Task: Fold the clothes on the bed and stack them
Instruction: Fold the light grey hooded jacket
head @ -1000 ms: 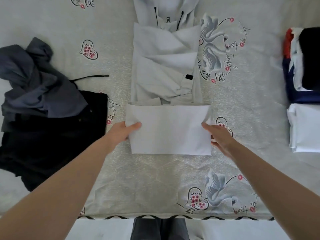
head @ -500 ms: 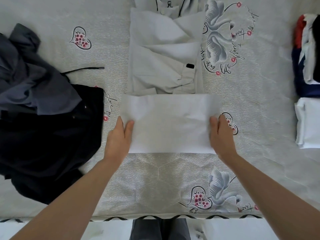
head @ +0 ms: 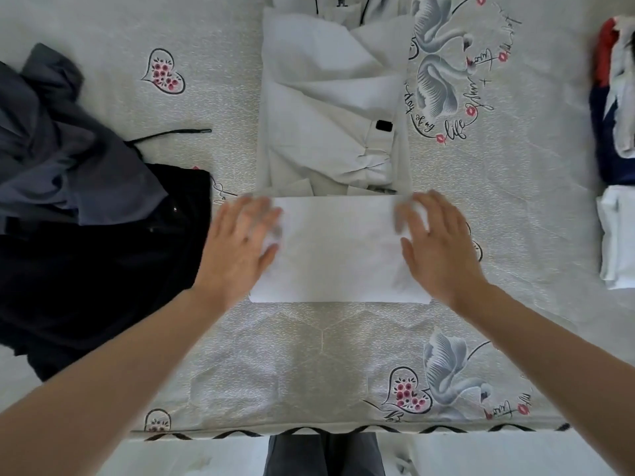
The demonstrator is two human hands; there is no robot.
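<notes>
swan-print bedspread, white hoodie, dark clothes left

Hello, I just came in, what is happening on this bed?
A person is folding laundry on the bed. Both hands lie flat with straight fingers on the folded-up bottom part of a white hooded top: the left hand on its left edge, the right hand on its right edge. The upper part of the top is not yet folded over. A grey garment and a black garment wait unfolded at the left. Folded clothes are stacked at the right.
</notes>
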